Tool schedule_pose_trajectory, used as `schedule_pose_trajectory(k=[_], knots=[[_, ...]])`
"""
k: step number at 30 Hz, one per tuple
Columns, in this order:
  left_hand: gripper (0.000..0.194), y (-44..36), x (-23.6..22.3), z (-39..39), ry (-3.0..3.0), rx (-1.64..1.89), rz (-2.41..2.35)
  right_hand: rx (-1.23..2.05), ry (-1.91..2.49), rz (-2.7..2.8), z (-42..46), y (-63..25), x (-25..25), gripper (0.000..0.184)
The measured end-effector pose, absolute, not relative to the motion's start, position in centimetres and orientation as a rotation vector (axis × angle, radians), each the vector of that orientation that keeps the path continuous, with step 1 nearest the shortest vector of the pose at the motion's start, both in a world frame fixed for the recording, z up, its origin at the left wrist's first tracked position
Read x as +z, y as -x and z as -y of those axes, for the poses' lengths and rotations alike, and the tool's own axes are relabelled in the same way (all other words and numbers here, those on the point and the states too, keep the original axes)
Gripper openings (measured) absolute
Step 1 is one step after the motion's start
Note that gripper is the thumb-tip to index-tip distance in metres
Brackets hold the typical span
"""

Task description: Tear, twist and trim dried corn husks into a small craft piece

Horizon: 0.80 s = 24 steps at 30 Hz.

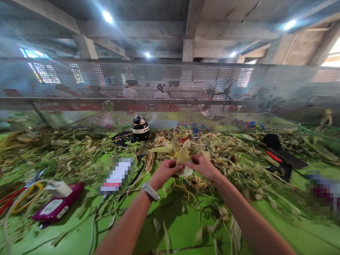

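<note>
Over the middle of the green table (172, 226), a pale dry corn husk (184, 158) is pinched between both my hands. My left hand (168, 171), with a light watch band on its wrist, grips the husk's lower left side. Thumb and fingers of my right hand (203, 167) close on its right edge. Husk leaves fan upward above the fingers, with a bit of yellow showing among them. Piles of shredded dry husk (239, 166) lie around and behind both hands.
A dark lidded container (140, 128) stands behind my left hand. Leftward are a blurred phone (117, 176) on a cable, a purple power strip (58, 205) with a white plug, and scissors (16, 194). Dark objects (281, 159) lie at right. A perforated metal screen (170, 85) spans the back.
</note>
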State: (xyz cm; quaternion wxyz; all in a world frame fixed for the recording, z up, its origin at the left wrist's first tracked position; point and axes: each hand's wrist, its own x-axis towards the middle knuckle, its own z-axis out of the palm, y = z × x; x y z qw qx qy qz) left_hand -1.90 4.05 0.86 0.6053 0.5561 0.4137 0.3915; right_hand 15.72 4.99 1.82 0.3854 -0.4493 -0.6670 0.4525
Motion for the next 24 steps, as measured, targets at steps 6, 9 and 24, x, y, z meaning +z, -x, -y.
schedule_pose_trajectory(k=[6, 9, 24], knots=[[0.031, 2.1, 1.0, -4.1, -1.400, 0.860, -0.938, 0.944, 1.250, 1.881, -4.8, -15.8, 1.9, 0.017], [0.029, 2.0, 0.8, -4.2, -1.421, 0.871, -0.941, 0.828, 1.321, 2.025, -4.5, -15.9, 2.1, 0.016], [0.025, 2.1, 0.4, -4.3, -1.651, 0.826, -1.006, 0.448, 1.482, 2.300, -3.7, -15.4, 2.6, 0.015]])
